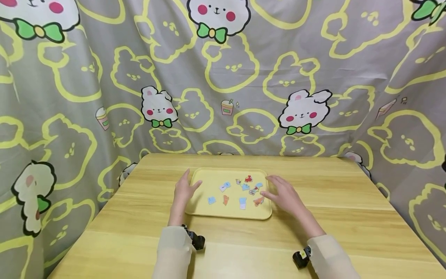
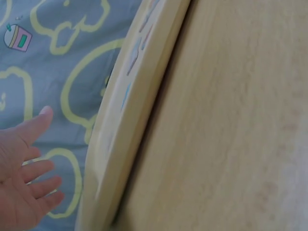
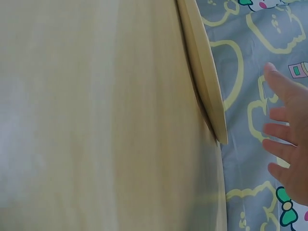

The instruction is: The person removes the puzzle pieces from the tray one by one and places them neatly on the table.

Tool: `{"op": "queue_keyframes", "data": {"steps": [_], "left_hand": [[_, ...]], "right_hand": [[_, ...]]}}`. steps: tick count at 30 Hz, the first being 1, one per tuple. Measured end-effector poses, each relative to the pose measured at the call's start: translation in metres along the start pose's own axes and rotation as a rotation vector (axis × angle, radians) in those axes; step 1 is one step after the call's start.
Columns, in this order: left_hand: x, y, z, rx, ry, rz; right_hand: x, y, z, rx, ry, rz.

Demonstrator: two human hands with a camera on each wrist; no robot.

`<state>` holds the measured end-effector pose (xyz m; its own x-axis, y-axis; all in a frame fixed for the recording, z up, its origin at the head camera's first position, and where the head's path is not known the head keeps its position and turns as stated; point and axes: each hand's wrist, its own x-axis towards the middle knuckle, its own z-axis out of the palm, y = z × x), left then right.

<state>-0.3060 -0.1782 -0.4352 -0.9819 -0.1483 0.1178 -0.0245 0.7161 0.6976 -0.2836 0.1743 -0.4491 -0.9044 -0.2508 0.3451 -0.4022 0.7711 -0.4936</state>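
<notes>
A yellow tray (image 1: 205,209) with a raised rim lies on the wooden table, between my two hands in the head view. Several small flat cut-out pieces lie scattered in it: a red one (image 1: 248,178), an orange one (image 1: 225,200), a blue-and-lilac one (image 1: 242,203) and others, mostly toward the right half. My left hand (image 1: 184,189) is at the tray's left edge, fingers and thumb spread and holding nothing. At the right edge my right hand (image 1: 283,193) is likewise spread, its thumb over the rim near an orange piece (image 1: 258,201). Both wrist views show the palms bare.
The wooden table (image 1: 240,248) extends around the tray on all sides. Behind it and along both sides hangs a grey curtain (image 1: 216,85) printed with yellow outlines and white rabbits. A small black camera (image 1: 198,242) is strapped at the left wrist, another (image 1: 300,259) at the right.
</notes>
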Motion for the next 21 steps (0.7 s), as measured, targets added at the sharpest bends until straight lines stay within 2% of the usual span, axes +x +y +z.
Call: {"op": "queue_keyframes", "data": {"steps": [6,15,21], "left_hand": [[0.000,-0.007,0.001,0.025,0.007,0.000],[-0.002,-0.015,0.000,0.022,-0.036,-0.052],[-0.003,-0.019,0.000,0.041,-0.053,-0.053]], "right_hand": [[-0.003,-0.003,0.002,-0.009,-0.032,-0.019],[-0.004,0.000,0.009,-0.040,-0.105,-0.064],[-0.004,0.002,0.010,-0.073,-0.132,-0.111]]}}
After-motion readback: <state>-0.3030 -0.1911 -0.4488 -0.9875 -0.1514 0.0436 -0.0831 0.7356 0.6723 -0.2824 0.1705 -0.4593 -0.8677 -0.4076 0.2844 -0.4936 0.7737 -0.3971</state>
